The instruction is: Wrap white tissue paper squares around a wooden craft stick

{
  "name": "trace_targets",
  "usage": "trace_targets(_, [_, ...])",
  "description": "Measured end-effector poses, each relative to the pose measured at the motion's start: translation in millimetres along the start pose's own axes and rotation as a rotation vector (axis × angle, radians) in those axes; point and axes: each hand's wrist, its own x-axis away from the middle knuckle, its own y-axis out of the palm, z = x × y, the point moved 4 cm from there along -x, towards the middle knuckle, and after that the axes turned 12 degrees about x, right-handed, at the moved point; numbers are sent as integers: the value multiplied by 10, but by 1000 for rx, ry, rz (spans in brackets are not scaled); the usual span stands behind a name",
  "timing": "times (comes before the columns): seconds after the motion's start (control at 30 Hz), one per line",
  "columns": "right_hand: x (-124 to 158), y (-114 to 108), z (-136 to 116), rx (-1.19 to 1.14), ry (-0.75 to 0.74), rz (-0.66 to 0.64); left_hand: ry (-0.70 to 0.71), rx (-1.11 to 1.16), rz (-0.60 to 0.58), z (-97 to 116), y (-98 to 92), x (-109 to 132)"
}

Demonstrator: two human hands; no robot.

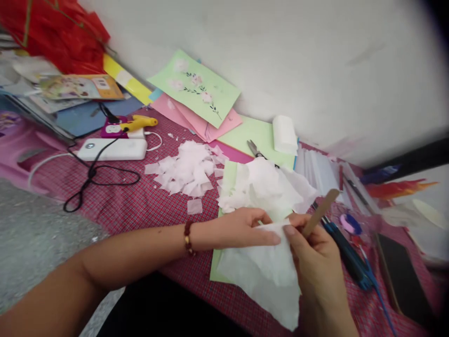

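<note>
A thin white sheet of tissue paper hangs between my two hands over the front of the table. My left hand pinches its upper edge between thumb and fingers. At the upper right corner my right hand grips the same sheet with thumb and fingertips. A flat wooden stick is also tucked in my right hand, pointing up and to the right. Just beyond the hands, crumpled white tissue lies on light green paper. Left of it spreads a heap of small torn paper pieces.
Scissors and a white tissue roll rest at the back. A green sheet with a flower picture leans on pink paper. A white power bank with cables is on the left, a dark-blue-handled tool on the right.
</note>
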Motion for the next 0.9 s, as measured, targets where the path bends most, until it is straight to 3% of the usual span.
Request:
trace_targets(0.07, [-6, -20, -4, 10, 25, -19, -119, -78, -116, -36, -38, -29])
trace_targets(0.13, [-14, -5, 14, 33, 48, -77, -60, -148, -137, -16, -98, -64])
trace_targets(0.27, [-39, 84, 47, 102, -14, -149, 113, 96, 11, 20, -209, -117])
trace_targets(0.43, [-91, 130, -20, -120, 12, -76, 29, 228, 67, -59, -268, -137])
trace_targets(0.57, [-167, 17, -195, -210, -96, -20, -7, 218, 54, -71, -298, -122])
trace_targets(0.67, [-219, 3, -243, -170, -101, -83, 59, 97, 41, -30, -291, -98])
trace_targets(0.77, [-240, 64, -215, -281, -103, -111, 136, -16, 55, -3, -266, -81])
trace_targets(0.9, [-205, 140, -148, -352, -135, -134, 341, -178, 138, 69, -233, -25])
